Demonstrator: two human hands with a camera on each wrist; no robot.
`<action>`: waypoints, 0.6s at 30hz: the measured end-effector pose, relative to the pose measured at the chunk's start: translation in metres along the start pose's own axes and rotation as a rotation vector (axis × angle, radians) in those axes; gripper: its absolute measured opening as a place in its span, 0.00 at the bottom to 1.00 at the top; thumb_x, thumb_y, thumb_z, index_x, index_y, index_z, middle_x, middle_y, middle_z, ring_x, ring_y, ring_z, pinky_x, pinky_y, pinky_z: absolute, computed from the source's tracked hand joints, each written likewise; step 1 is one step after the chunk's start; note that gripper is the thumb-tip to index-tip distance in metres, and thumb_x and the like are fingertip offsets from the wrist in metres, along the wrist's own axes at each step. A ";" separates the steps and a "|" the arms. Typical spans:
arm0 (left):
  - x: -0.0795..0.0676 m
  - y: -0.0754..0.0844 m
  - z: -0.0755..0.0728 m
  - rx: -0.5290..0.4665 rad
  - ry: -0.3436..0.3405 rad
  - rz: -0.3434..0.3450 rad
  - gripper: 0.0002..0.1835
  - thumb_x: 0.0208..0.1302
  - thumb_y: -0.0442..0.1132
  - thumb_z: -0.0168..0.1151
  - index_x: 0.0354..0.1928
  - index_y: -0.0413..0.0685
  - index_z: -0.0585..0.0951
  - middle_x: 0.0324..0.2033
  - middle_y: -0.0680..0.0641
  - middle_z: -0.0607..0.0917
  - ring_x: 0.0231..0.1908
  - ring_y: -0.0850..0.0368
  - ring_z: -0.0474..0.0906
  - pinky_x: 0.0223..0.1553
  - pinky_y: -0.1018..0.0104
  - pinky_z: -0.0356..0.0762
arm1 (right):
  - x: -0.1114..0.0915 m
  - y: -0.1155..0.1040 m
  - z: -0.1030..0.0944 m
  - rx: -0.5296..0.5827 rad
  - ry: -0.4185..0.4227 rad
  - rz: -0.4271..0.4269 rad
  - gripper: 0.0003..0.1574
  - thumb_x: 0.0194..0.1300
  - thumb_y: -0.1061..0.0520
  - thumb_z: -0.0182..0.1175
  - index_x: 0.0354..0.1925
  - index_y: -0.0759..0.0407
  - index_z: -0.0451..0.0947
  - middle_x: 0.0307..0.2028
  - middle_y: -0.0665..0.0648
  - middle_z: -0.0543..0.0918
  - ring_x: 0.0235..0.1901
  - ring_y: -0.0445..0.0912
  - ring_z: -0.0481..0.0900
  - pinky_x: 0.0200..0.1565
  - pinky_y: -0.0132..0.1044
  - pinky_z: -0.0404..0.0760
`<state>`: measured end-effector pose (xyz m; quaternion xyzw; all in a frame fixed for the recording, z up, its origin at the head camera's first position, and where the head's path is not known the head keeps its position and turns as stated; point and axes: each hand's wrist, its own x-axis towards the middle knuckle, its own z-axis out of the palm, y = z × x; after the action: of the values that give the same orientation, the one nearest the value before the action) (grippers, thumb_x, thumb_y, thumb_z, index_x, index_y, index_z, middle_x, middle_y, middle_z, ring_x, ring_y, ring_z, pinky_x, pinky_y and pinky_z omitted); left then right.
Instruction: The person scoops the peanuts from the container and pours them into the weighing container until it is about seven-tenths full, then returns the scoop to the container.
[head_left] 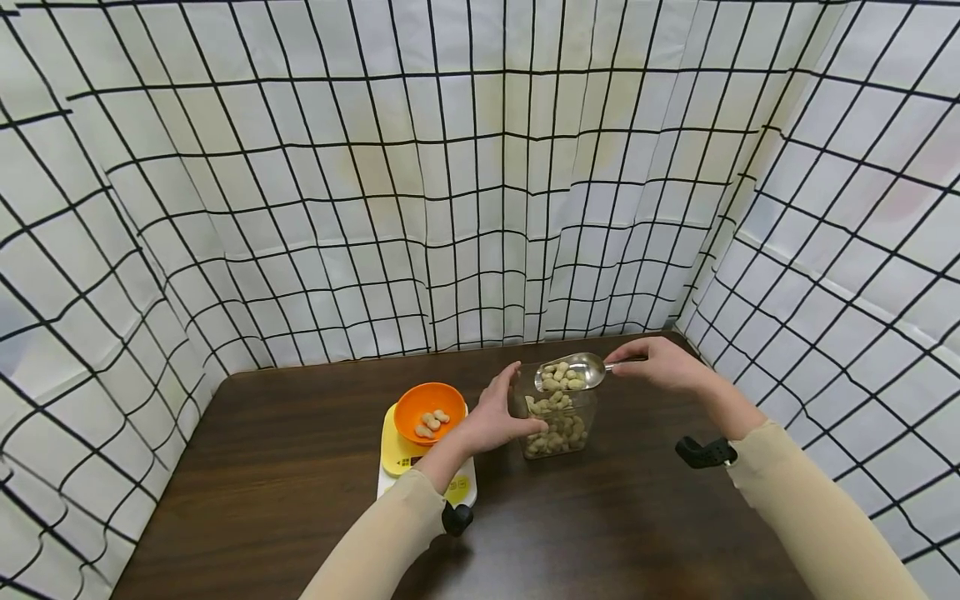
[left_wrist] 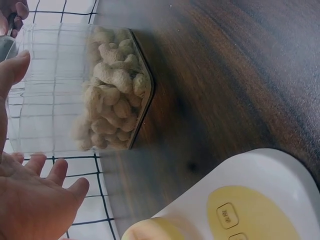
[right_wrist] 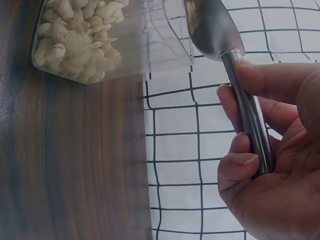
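Observation:
A clear container (head_left: 555, 433), part-filled with unshelled peanuts (left_wrist: 112, 95), stands upright on the table. My left hand (head_left: 498, 417) spans its left side, thumb across the front and fingers spread toward the back; in the left wrist view the fingers look straight, and firm contact cannot be made out. My right hand (head_left: 660, 364) grips a metal scoop (right_wrist: 248, 115) by its handle, thumb on top and fingers curled below. The scoop's bowl (head_left: 590, 369), loaded with peanuts, is over the container's mouth.
Left of the container, an orange bowl (head_left: 408, 408) with several peanuts sits on a yellow-and-white kitchen scale (head_left: 396, 458). My left forearm crosses over part of the scale. White curtains with a black grid (head_left: 480, 208) rise behind the dark wooden table (head_left: 300, 467) and at both sides.

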<state>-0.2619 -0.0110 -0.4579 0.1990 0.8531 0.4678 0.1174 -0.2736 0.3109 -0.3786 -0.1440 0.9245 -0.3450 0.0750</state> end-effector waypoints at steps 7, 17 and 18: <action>-0.010 0.003 -0.011 0.005 -0.010 0.021 0.63 0.57 0.58 0.76 0.83 0.65 0.41 0.80 0.48 0.50 0.78 0.41 0.45 0.70 0.34 0.53 | 0.000 -0.006 0.003 0.015 0.010 -0.010 0.20 0.74 0.45 0.63 0.57 0.52 0.85 0.61 0.61 0.79 0.59 0.58 0.76 0.56 0.57 0.76; -0.042 0.002 -0.059 0.025 0.031 0.106 0.61 0.57 0.59 0.76 0.82 0.72 0.42 0.79 0.56 0.51 0.77 0.49 0.48 0.71 0.39 0.56 | 0.004 -0.019 0.007 -0.002 0.025 -0.069 0.18 0.75 0.48 0.61 0.58 0.49 0.84 0.63 0.60 0.78 0.61 0.59 0.75 0.57 0.58 0.75; -0.046 0.001 -0.065 0.038 0.041 0.110 0.61 0.57 0.59 0.76 0.82 0.71 0.43 0.79 0.56 0.51 0.77 0.49 0.47 0.71 0.39 0.56 | 0.004 -0.020 0.008 -0.001 0.023 -0.074 0.18 0.76 0.48 0.60 0.59 0.49 0.84 0.63 0.60 0.78 0.61 0.58 0.75 0.57 0.57 0.75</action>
<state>-0.2461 -0.0805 -0.4218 0.2382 0.8518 0.4613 0.0699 -0.2715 0.2902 -0.3712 -0.1740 0.9196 -0.3485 0.0515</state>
